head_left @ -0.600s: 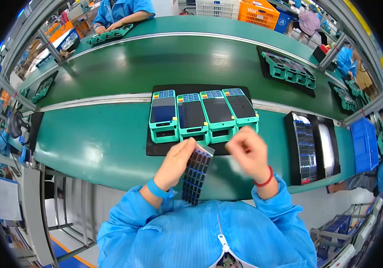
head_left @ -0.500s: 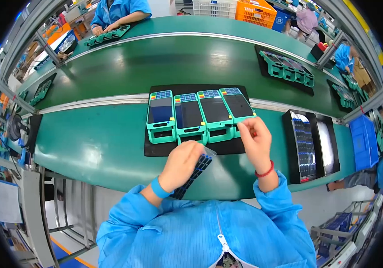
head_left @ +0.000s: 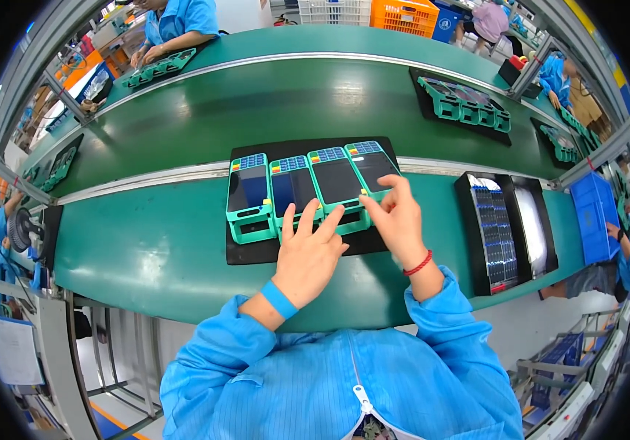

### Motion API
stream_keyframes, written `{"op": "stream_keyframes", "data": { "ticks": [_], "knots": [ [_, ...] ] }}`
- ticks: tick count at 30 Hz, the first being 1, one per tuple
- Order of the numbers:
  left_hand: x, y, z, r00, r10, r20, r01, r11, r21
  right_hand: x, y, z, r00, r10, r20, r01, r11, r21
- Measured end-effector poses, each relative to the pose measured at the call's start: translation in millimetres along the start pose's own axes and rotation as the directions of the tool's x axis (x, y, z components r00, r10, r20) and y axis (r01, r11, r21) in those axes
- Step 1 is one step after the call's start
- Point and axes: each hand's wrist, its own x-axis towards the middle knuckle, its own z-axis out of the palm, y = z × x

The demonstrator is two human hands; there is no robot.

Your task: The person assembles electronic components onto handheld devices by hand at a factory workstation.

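Observation:
A row of green handheld card terminals (head_left: 247, 192), with blue keypads and dark screens, lies on a black tray (head_left: 245, 255) on the near bench. My left hand (head_left: 304, 265) is open, fingers spread over the lower ends of the middle terminals. My right hand (head_left: 401, 226) is at the two right-hand terminals. Its thumb tip is by a small yellow tab at the third terminal's lower corner, and its index fingertip is over the fourth's screen. Thumb and index stand apart, with nothing visible between them. My hands partly cover the open frames at the terminals' lower ends.
To the right stands a black box (head_left: 472, 242) holding dark strips, beside a blue bin (head_left: 594, 220). A green conveyor (head_left: 293, 95) runs beyond a metal rail, bearing another tray of terminals (head_left: 465, 106). A co-worker (head_left: 175, 29) handles green parts at far left.
My left hand has let go of the dark strip with clear film, which is out of sight, and spread over the terminals. My right thumb and index have moved apart and slightly left.

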Motion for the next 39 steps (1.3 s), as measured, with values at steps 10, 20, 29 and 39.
{"op": "stream_keyframes", "data": {
  "ticks": [10,20,29,39],
  "knots": [
    [-3.9,-12.1,-25.4,0.948,-0.174,-0.267,0.024,0.873,-0.487,-3.2,-9.9,-12.4,0.968,-0.089,0.234,0.085,0.996,0.026],
    [-9.0,19.5,-25.4,0.859,-0.509,-0.044,0.195,0.407,-0.892,-59.8,-8.7,-12.0,0.841,-0.227,0.492,-0.143,0.783,0.605],
    [-20.2,5.4,-4.3,0.924,-0.383,0.023,0.233,0.513,-0.826,-65.7,-4.5,-14.8,0.838,-0.248,0.486,-0.006,0.886,0.463],
    [-16.9,11.5,-7.1,0.909,-0.367,0.196,0.343,0.392,-0.853,-62.5,4.1,-17.8,0.865,-0.154,0.478,-0.153,0.826,0.543]
  ]
}}
